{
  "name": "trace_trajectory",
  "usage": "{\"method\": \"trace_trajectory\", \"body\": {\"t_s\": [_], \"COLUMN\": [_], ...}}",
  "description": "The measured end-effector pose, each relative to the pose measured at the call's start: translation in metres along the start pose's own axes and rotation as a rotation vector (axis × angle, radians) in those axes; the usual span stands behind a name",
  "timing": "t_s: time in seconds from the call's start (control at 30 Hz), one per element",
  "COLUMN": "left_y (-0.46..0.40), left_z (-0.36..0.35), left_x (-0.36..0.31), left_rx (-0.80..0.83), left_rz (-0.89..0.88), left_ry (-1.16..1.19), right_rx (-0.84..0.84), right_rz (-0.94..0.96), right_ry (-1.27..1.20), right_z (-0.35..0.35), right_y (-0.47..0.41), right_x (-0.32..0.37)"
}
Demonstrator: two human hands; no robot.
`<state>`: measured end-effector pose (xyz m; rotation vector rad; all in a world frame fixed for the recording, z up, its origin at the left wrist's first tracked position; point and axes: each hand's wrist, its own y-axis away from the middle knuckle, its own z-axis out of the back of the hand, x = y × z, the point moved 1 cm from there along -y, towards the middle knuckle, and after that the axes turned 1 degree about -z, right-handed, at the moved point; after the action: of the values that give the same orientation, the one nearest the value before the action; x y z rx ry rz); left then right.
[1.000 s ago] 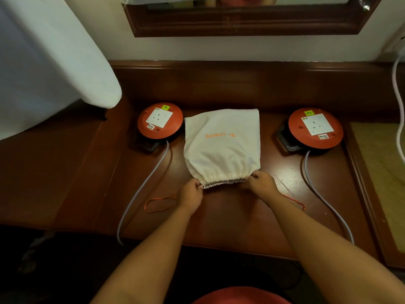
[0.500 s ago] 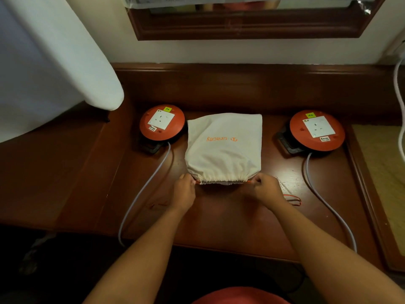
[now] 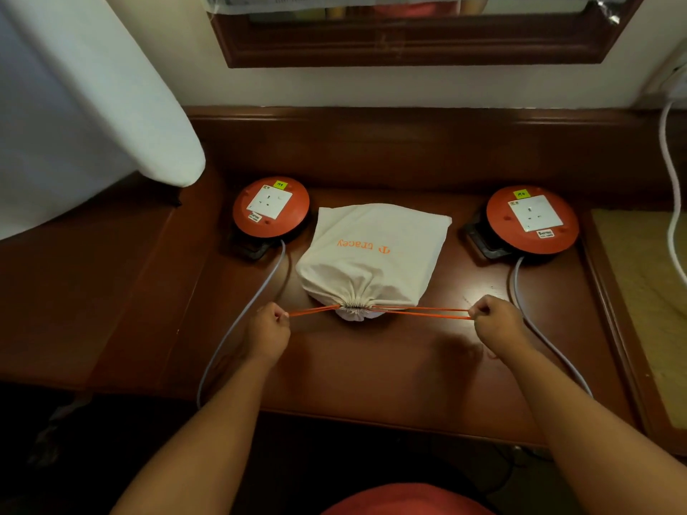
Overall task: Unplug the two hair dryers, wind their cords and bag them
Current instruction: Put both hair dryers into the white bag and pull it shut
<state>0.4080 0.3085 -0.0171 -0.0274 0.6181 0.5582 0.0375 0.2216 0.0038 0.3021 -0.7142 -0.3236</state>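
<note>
Bag (image 3: 371, 262) first: it is cream cloth with orange letters, and it lies in the middle of the brown wood desk (image 3: 371, 366). Its mouth faces the person and is pulled tight into a little bunch. Orange strings (image 3: 420, 312) come out of both sides of the mouth and run straight out. The left hand (image 3: 269, 330) is curled and pinches the string on the left. The right hand (image 3: 498, 323) is curled and pinches the string on the right. The hands are wide apart, and the strings look tight between them.

On each side of the bag sits a round orange cord reel with a white socket on top. The left reel (image 3: 271, 211) is just beside the bag's back corner. The right reel (image 3: 532, 219) is a bit further off. A grey cable (image 3: 241, 321) runs from each reel toward the front edge of the desk.

Behind the desk is a pale wall with a dark wood frame (image 3: 409, 42) on it. A big white cloth shape (image 3: 74, 105) fills the top left. A tan mat (image 3: 647, 291) lies at the right, and a white cord (image 3: 671, 180) hangs down there.
</note>
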Motion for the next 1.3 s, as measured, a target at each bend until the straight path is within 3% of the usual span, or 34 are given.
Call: {"method": "trace_trajectory", "body": {"t_s": [0.17,0.27,0.37,0.57,0.73,0.97,1.1,1.3], "left_y": [0.007,0.007,0.01,0.005,-0.001,0.011,0.021,0.029], "left_z": [-0.004,-0.013,-0.019,-0.03,-0.034,-0.035,-0.033,-0.039], "left_x": [0.001,-0.003,-0.018,-0.044,-0.044,-0.044,-0.045,-0.049], "left_rx": [0.091,0.16,0.171,0.239,0.336,0.304,0.31,0.497], "left_rz": [-0.015,-0.024,-0.048,-0.157,-0.077,-0.115,-0.217,-0.428], "left_ry": [0.02,-0.096,-0.155,0.033,0.122,0.126,0.006,-0.35], "right_rx": [0.204,0.179,0.143,0.172,0.151,0.114,0.097,0.053], "right_rz": [0.028,0.096,0.237,0.409,0.324,0.221,0.21,0.236], "right_ry": [0.275,0.407,0.341,0.173,0.126,0.062,0.07,0.252], "right_z": [-0.009,-0.029,-0.054,-0.095,-0.109,-0.109,-0.098,-0.075], "right_y": [-0.001,0.009,0.025,0.048,0.05,0.049,0.047,0.051], "right_x": [-0.014,-0.005,0.021,0.056,0.067,0.07,0.063,0.045]}}
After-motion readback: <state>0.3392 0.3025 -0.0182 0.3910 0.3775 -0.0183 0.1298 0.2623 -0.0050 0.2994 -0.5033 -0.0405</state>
